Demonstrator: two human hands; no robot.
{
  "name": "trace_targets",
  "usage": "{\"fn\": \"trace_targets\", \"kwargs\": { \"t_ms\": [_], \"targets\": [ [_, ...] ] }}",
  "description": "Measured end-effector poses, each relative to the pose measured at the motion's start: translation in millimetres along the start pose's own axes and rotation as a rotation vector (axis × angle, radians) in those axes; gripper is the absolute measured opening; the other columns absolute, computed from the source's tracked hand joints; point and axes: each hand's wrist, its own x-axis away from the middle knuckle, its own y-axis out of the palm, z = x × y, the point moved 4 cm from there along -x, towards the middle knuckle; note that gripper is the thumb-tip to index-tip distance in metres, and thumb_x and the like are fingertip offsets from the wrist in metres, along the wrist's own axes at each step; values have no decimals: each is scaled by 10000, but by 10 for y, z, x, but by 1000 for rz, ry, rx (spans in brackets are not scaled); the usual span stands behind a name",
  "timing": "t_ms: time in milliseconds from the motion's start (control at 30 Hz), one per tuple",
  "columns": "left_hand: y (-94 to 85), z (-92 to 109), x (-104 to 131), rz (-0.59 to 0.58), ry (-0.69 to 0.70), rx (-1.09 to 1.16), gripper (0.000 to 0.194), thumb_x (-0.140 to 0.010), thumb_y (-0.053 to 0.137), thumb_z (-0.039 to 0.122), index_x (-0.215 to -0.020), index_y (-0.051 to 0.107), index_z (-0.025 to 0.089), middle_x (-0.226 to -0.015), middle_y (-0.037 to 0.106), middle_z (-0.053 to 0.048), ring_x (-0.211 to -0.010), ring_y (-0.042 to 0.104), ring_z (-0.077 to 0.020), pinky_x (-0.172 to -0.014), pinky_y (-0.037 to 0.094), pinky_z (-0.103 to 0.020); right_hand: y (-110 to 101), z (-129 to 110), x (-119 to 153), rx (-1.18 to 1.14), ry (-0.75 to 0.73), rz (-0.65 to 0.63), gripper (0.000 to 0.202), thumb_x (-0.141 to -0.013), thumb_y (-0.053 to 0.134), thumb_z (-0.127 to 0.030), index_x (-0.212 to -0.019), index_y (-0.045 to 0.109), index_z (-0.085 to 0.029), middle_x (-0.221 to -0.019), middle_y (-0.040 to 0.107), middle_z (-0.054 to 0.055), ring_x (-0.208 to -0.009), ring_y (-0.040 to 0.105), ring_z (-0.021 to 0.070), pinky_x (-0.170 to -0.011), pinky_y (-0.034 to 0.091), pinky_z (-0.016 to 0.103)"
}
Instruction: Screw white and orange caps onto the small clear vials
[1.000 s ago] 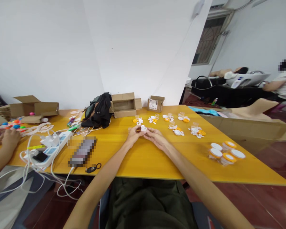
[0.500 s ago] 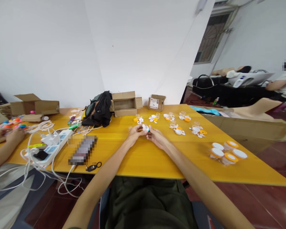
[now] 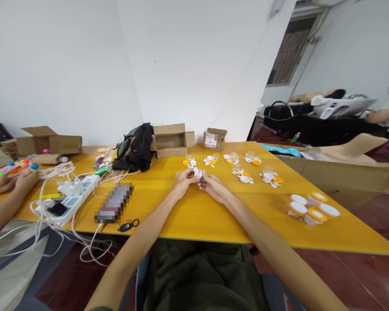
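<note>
Above the middle of the yellow table (image 3: 194, 216), my left hand (image 3: 183, 180) and my right hand (image 3: 212, 185) meet at a small white plastic part (image 3: 197, 172). A bit of teal shows at its right side. The fingers of both hands are closed on it, and its exact kind is too small to make out. Just beyond my hands lie groups of white discs and orange rings with small clear cups, such as a near group (image 3: 191, 163) and a group to the right (image 3: 271, 177). Several clear jars with white and orange lids (image 3: 313, 207) stand together at the right.
A power strip (image 3: 79, 198) with tangled white cables and a phone (image 3: 114, 202) lie at the left. A black bag (image 3: 136, 149) and open cardboard boxes (image 3: 171, 140) line the wall. Another person's hands (image 3: 26, 181) handle colourful balls at far left.
The white part has turned slightly between my fingers, with less teal showing. Both hands stay in nearly the same place. The view has shifted a little.
</note>
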Motion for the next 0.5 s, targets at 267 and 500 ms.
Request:
{"fn": "trace_targets", "kwargs": {
  "t_ms": [267,500],
  "targets": [
    [63,20,46,-62,-58,7,411,-542,879,372,-860,713,172,-766,643,19,-594,524,-93,-680,465,-271,16,-12,13,31,31,-14,300,-806,710,-500,-735,657,-214,-619,623,-7,-574,546,123,-575,466,241],
    [2,35,23,45,9,34,340,-545,887,316,-807,712,188,-852,691,-11,-965,614,-194,-913,451,-297,-3,-8,9,-19,-24,-28,195,-754,793,-375,-793,679,-221,-722,670,-9,-658,601,114,-640,494,228]
  ]
}}
